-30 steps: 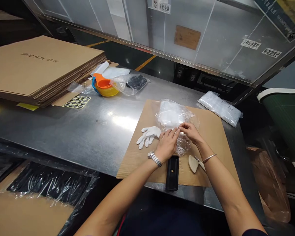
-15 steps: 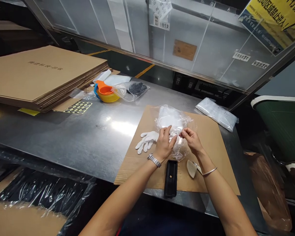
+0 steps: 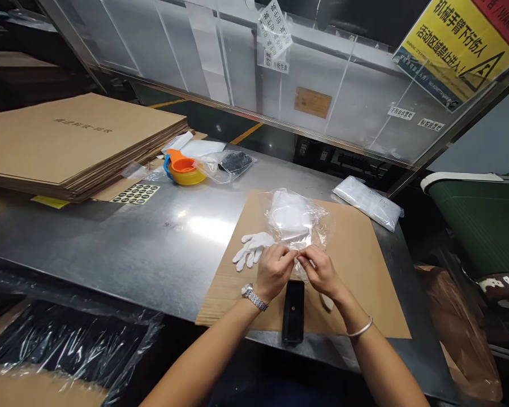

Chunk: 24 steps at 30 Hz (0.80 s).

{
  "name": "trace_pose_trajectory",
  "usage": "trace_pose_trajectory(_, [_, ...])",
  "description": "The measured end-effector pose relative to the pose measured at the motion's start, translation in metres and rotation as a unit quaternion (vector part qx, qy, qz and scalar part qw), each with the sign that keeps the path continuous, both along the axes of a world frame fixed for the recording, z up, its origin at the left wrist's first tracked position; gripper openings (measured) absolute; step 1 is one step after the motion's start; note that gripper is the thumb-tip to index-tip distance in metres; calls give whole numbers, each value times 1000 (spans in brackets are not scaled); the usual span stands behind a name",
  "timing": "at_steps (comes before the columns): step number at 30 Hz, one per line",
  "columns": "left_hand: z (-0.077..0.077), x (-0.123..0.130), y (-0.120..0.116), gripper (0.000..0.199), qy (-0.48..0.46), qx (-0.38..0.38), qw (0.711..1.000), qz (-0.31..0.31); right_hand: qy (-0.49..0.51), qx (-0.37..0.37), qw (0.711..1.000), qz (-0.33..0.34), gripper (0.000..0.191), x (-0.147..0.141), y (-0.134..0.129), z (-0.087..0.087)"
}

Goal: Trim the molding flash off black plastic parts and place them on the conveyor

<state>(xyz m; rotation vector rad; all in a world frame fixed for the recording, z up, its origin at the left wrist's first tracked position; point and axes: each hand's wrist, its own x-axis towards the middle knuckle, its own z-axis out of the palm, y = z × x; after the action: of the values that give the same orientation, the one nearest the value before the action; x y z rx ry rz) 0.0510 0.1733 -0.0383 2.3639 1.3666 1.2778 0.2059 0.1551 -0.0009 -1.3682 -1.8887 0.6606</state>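
My left hand (image 3: 275, 271) and my right hand (image 3: 320, 271) meet at the fingertips over a cardboard sheet (image 3: 356, 265). Both are closed in a pinch; whatever lies between the fingers is too small to make out. Just beyond them is a crumpled clear plastic bag (image 3: 290, 212) with white material inside. A white glove (image 3: 252, 249) rests to the left of my left hand. Below the hands stands a narrow black tray (image 3: 294, 311) with a small round spot in it. Partly hidden by my right wrist is a beige object (image 3: 327, 302).
At the left lies a stack of flat cardboard (image 3: 85, 141), with a sticker sheet (image 3: 136, 194) beside it. Orange and yellow containers (image 3: 186, 170) and a bagged dark item (image 3: 235, 163) are at the back. A clear-wrapped white pack (image 3: 368, 202) lies at the back right.
My left hand has closed from a spread pose, and both hands have come together nearer the black tray. My right forearm now covers more of the beige object. The camera view has shifted slightly.
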Motion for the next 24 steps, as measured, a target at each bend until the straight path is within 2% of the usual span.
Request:
trace_pose_trajectory(3, [-8,-13,-5,25,13,9,1000,21,-67,-4,993,-93,27,-7,-29,-2])
trace_pose_trajectory(6, [-17,-23,-13,26,22,1,999,41,-138,-49,976,-163,32,-16,-69,-18])
trace_pose_trajectory(11, [-29,-24,-32,26,48,-53,997,17,-193,-134,957,-170,31,-20,-127,-59])
trace_pose_trajectory(14, [-30,-21,-41,26,44,-102,994,-7,-177,-164,957,-158,32,-8,-148,-65])
trace_pose_trajectory(16, [-25,-20,-45,26,30,-139,989,-32,-132,-181,965,-135,34,0,-157,-59])
trace_pose_trajectory(18, [-17,-20,-49,26,17,-178,981,-70,-22,-211,973,-95,36,3,-163,-51])
trace_pose_trajectory(21, [-2,-23,-53,26,9,-223,965,-137,159,-265,949,-56,38,0,-164,-44])
trace_pose_trajectory(24, [5,-27,-56,26,17,-244,951,-192,193,-297,932,-75,43,-4,-160,-52])
